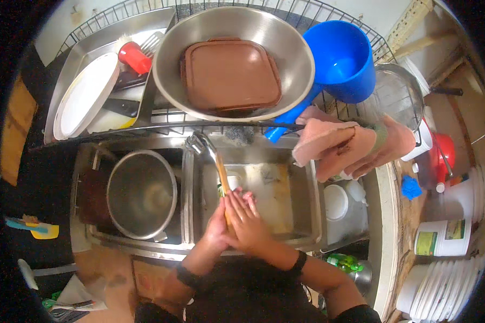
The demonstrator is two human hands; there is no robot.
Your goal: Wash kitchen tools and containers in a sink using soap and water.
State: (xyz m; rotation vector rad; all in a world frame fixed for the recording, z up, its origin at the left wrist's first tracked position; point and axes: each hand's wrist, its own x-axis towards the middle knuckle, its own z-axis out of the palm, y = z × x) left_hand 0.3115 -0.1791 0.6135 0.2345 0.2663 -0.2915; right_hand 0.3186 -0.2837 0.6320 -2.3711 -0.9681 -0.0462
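Note:
Over the right sink basin [302, 199], my left hand [216, 229] and my right hand [247, 226] are pressed together, palm against palm. The fingers of my right hand lie stretched across the left one. Most of my left fingers are covered, though reddish fingertips show past the right hand; neither hand visibly grips a thing. A curved metal faucet [216, 156] reaches down from the back of the sink to just above my fingers. Its lower end looks yellowish, and I cannot make out clearly whether water runs there.
A large steel pot [143, 195] stands in the left basin. On the wire rack above are a steel bowl [170, 59] holding brown lids [229, 72], a blue dipper [342, 64] and a metal tray [64, 89]. Pink cloths [334, 142] hang at its right. White tubs [442, 237] line the right.

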